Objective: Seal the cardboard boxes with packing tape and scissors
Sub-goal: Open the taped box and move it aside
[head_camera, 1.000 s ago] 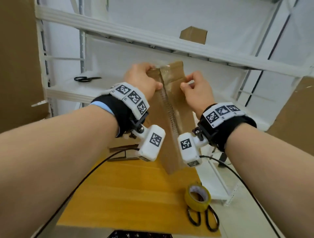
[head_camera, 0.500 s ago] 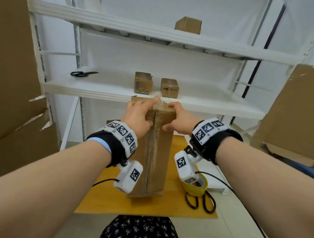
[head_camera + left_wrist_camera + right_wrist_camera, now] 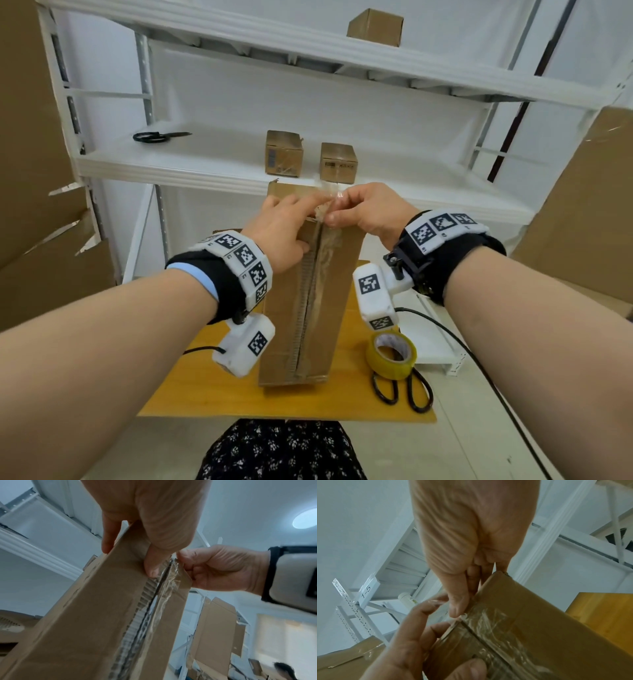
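A tall cardboard box [image 3: 291, 325] stands on end on the wooden table [image 3: 212, 387], its taped seam facing me. My left hand [image 3: 287, 233] grips the box's upper left edge, thumb [image 3: 154, 561] on the front by the seam and fingers behind. My right hand [image 3: 363, 212] is at the top of the seam, and its thumb and forefinger pinch the crinkled clear tape strip [image 3: 337, 197] there. The left wrist view shows the tape strip [image 3: 169, 577] wrinkled along the seam. A yellow tape roll [image 3: 390, 356] lies on black scissors [image 3: 404, 390] at the table's right.
White shelving stands behind the table. Two small boxes [image 3: 284, 157] [image 3: 339, 162] and a second pair of scissors [image 3: 154, 137] sit on its middle shelf, another box [image 3: 375, 27] higher up. Large cardboard sheets [image 3: 34, 240] lean at both sides.
The box came down from a raised tilt and now stands on the table. My right hand shifted from the box's side to pinching tape at the top.
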A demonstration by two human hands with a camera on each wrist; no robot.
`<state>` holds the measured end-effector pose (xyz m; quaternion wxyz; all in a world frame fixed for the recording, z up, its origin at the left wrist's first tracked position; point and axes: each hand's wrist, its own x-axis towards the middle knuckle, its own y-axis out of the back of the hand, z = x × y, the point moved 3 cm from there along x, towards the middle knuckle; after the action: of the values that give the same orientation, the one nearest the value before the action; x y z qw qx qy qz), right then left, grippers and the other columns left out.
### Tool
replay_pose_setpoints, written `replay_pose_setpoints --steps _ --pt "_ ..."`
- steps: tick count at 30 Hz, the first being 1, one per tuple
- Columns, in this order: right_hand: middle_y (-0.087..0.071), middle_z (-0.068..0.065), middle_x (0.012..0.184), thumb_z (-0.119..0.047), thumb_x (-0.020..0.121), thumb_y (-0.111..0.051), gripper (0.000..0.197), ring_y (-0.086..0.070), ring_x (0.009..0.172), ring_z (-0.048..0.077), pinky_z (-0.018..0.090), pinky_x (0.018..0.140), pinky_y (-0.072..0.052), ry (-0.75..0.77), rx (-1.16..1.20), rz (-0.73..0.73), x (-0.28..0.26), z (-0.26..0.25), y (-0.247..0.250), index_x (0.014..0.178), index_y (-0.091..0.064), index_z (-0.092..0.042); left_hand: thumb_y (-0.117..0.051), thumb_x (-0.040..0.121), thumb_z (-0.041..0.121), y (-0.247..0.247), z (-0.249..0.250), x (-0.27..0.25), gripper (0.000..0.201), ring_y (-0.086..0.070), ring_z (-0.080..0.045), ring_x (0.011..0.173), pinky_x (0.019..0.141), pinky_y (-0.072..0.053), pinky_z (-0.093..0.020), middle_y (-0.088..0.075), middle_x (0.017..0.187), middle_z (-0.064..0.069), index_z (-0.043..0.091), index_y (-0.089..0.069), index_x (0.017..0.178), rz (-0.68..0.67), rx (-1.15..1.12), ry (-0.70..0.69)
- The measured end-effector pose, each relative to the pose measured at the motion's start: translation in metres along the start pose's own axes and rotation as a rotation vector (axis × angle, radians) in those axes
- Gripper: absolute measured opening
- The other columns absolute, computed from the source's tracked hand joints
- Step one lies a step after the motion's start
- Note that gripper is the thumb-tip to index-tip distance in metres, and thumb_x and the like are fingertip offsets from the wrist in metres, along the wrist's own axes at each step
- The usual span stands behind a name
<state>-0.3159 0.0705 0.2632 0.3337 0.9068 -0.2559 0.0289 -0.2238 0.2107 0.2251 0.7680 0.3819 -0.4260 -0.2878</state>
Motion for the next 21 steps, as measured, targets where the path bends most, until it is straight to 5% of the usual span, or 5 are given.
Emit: replay_pose_setpoints --steps 3,7,11,16,21 --pt "-0.071 -0.002 0.072 -0.018 0.072 -0.087 0.018 -0.065 0.079 0.017 0.045 0.092 -0.055 0.007 0.027 0.011 -0.001 0.003 -0.003 0.063 -0.072 -0.024 -0.067 0.078 0.007 0.001 0.001 0.002 0.073 -0.036 -0.019 0.12 0.089 -0.046 -0.043 -0.051 0.128 0.015 0.051 -0.032 0.124 0.006 -0.047 -0.001" --pt "-0.069 -0.005 0.068 -0.015 0.072 -0.087 0.017 -0.061 0.069 0.008 0.027 0.071 -0.049 0.011 0.041 0.022 -0.006 0.001 -0.002 0.069 -0.072 -0.022 -0.065 0.079 0.006 -0.003 0.004 0.0 0.055 -0.04 -0.02 0.113 0.085 -0.048 -0.043 -0.052 0.121 0.008 0.035 -0.031 0.111 -0.006 0.008 -0.035" --pt "-0.069 -0.006 0.065 -0.01 0.074 -0.085 0.017 -0.062 0.06 0.002 0.015 0.059 -0.047 0.021 0.051 -0.003 -0.01 -0.002 0.002 0.071 -0.07 -0.018 -0.064 0.081 0.007 -0.003 0.005 -0.002 0.05 -0.044 -0.023 0.108 0.081 -0.05 -0.043 -0.054 0.111 0.002 0.03 -0.03 0.11 0.011 0.068 -0.085" --pt "-0.068 -0.006 0.066 -0.01 0.072 -0.086 0.02 -0.062 0.064 0.005 0.024 0.068 -0.049 0.027 0.068 0.013 -0.01 0.003 0.003 0.068 -0.07 -0.021 -0.073 0.079 0.019 0.007 0.009 0.001 0.053 -0.055 -0.021 0.093 0.075 -0.052 -0.039 -0.062 0.104 0.001 0.033 -0.032 0.11 -0.007 0.164 -0.113" --pt "-0.068 -0.006 0.067 -0.006 0.074 -0.085 0.018 -0.062 0.064 0.005 0.02 0.066 -0.048 0.053 0.087 0.001 -0.013 0.008 0.003 0.074 -0.071 -0.017 -0.079 0.075 0.04 0.011 0.006 -0.003 0.076 -0.055 -0.021 0.115 0.083 -0.048 -0.034 -0.049 0.14 0.004 0.039 -0.03 0.133 -0.059 0.23 -0.141"
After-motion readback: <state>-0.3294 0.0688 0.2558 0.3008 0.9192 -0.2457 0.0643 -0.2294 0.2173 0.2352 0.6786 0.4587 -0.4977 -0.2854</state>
